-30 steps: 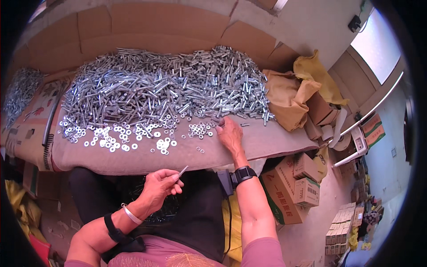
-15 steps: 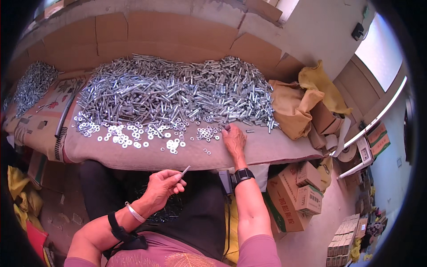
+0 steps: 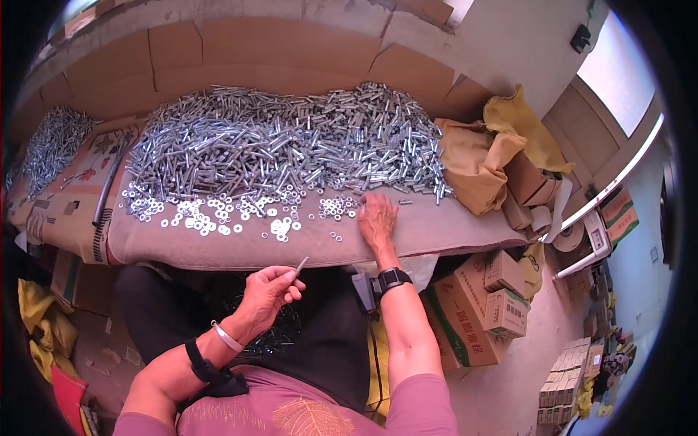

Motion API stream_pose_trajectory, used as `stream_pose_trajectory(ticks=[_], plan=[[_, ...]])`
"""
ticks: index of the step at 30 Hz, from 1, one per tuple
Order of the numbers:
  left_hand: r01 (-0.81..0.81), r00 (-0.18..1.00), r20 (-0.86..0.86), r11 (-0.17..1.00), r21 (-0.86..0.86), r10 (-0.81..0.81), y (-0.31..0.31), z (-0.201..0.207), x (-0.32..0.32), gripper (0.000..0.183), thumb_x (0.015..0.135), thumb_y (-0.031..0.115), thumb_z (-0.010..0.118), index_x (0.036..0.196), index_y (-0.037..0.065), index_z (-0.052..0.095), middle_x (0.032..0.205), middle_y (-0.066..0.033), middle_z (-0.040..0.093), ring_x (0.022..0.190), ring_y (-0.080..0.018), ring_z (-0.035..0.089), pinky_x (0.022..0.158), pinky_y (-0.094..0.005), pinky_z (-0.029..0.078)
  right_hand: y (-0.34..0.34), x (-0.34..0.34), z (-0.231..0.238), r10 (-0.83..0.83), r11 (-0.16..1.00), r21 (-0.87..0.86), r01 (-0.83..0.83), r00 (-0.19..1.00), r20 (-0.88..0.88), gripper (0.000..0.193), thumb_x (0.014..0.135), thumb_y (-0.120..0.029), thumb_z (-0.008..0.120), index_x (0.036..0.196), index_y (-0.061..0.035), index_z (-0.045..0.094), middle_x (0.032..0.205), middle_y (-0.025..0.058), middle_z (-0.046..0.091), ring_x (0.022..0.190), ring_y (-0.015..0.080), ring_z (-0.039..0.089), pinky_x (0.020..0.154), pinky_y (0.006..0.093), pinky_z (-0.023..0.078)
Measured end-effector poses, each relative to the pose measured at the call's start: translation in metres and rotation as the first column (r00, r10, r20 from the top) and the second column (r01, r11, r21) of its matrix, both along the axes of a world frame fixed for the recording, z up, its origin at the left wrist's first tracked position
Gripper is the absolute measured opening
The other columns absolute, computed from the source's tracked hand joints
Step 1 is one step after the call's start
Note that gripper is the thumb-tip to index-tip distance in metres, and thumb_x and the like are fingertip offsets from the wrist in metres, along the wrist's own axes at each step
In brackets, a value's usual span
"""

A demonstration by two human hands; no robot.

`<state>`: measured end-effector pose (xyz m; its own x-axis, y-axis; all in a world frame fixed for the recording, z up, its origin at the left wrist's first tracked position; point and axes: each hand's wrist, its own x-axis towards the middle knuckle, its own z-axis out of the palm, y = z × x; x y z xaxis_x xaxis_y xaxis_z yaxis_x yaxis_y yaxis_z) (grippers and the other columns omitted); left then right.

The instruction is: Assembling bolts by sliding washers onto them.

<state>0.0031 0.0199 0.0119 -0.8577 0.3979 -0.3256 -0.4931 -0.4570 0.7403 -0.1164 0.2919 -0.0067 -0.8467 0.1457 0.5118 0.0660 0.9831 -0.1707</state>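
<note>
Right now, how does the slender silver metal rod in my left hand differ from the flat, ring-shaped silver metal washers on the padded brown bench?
The slender silver metal rod is long and straight; the flat, ring-shaped silver metal washers are round with central holes.
The rod is pinched in your left hand, pointing up and rightward; the washers lie loose on the padded brown bench.
Both look silvery and metallic.

a small workshop or packing room, it seems: a long heap of metal rods [image 3: 291, 145] and a scatter of washers [image 3: 193, 222] lie on a padded bench [image 3: 313, 251] (it could pass for a couch), cloth sacks [image 3: 472, 167] slump at its far right, and cartons [image 3: 465, 320] stand at the near right.
</note>
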Motion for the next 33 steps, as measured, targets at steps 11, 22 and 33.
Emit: stream_pose_trajectory(ticks=[11,22,33], plan=[[-0.020,0.999,-0.039,0.997,-0.074,0.017,-0.007,0.004,-0.009,0.020,0.090,0.011,0.058,0.100,-0.005,0.057,0.082,-0.0133,0.065,0.061,-0.0106,0.060,0.052,-0.0178,0.047,-0.032,0.044,0.016,0.149,0.793,-0.579,-0.188,0.982,-0.114,0.017,0.082,-0.013,0.058,0.096,-0.0024,0.061,0.089,0.0133,0.064,0.083,0.0295,0.061,0.076,0.0411,0.046],[0.118,0.952,-0.253,0.971,-0.206,-0.170,0.000,0.002,-0.006,0.020,0.089,0.011,0.059,0.102,-0.004,0.061,0.077,-0.0090,0.065,0.055,-0.0093,0.059,0.046,-0.0175,0.043,-0.064,0.146,0.049,0.491,0.384,-0.905,-0.184,0.870,0.032,0.017,0.089,-0.012,0.056,0.099,-0.0005,0.064,0.073,-0.0010,0.058,0.068,0.0063,0.051,0.062,0.0209,0.041],[0.248,0.944,-0.210,0.967,-0.063,-0.256,0.000,0.015,0.013,0.026,0.092,0.013,0.056,0.109,-0.007,0.055,0.087,-0.0120,0.064,0.074,-0.0180,0.067,0.066,-0.0240,0.054,-0.090,0.164,0.049,0.538,0.316,-0.941,-0.123,0.840,0.071,0.016,0.087,-0.012,0.061,0.098,-0.0001,0.060,0.073,0.0023,0.060,0.066,0.0067,0.053,0.059,0.0226,0.044]])
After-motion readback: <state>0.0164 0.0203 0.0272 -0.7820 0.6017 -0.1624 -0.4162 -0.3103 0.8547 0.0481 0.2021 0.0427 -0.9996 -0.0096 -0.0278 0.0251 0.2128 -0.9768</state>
